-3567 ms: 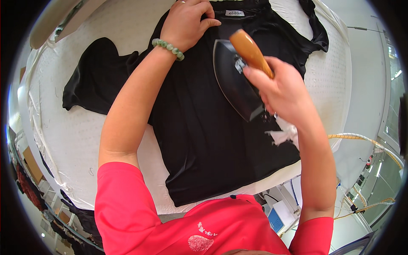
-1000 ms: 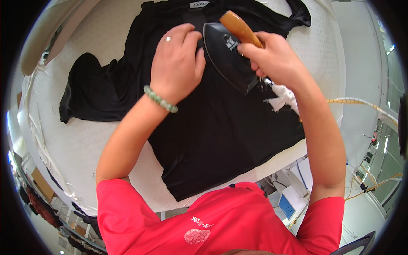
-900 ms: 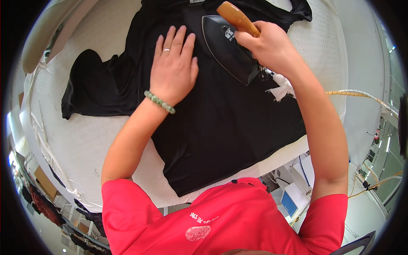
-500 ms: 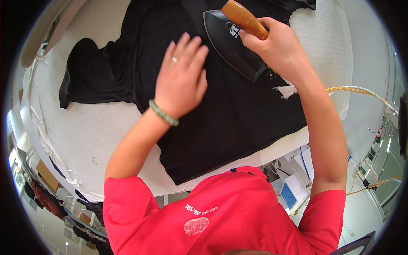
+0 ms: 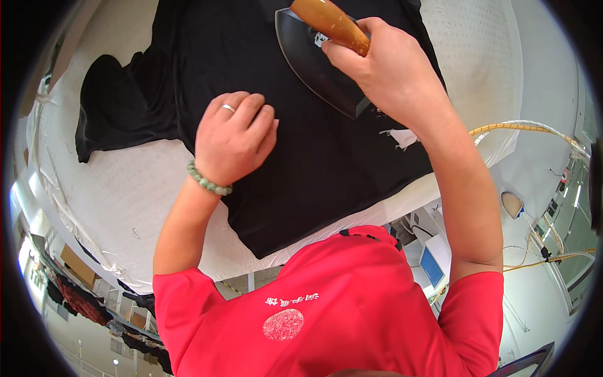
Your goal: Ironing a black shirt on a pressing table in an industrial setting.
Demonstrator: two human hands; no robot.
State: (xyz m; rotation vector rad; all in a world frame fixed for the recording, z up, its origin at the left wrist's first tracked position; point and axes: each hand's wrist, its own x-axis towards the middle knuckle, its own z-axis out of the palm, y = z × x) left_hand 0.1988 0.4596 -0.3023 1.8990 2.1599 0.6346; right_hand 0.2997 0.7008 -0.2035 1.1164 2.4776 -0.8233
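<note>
My left hand (image 5: 235, 135), with a ring and a green bead bracelet, rests on a black garment (image 5: 326, 169) left of its middle. Its fingers are curled down and closed against the cloth, the tips partly hidden. Further right, my right hand (image 5: 399, 69) is wrapped round the wooden handle (image 5: 333, 25) of a dark, pointed iron (image 5: 311, 60). The iron lies over the upper part of the garment. A frayed white scrap of cloth (image 5: 402, 138) shows at its rear, beside my right wrist. One sleeve (image 5: 116, 100) of the garment spreads out to the left, rumpled.
The garment lies on a padded table with a white cover (image 5: 138, 201). A white and yellow cord (image 5: 527, 127) runs from near the right wrist off to the right. Below the table's near edge stands a white machine with a blue panel (image 5: 432, 267). Dark clothes (image 5: 81, 305) hang at lower left.
My left hand has moved left and nearer, its fingers going from spread to curled. The iron has moved left with my right hand. The garment has shifted left on the table.
</note>
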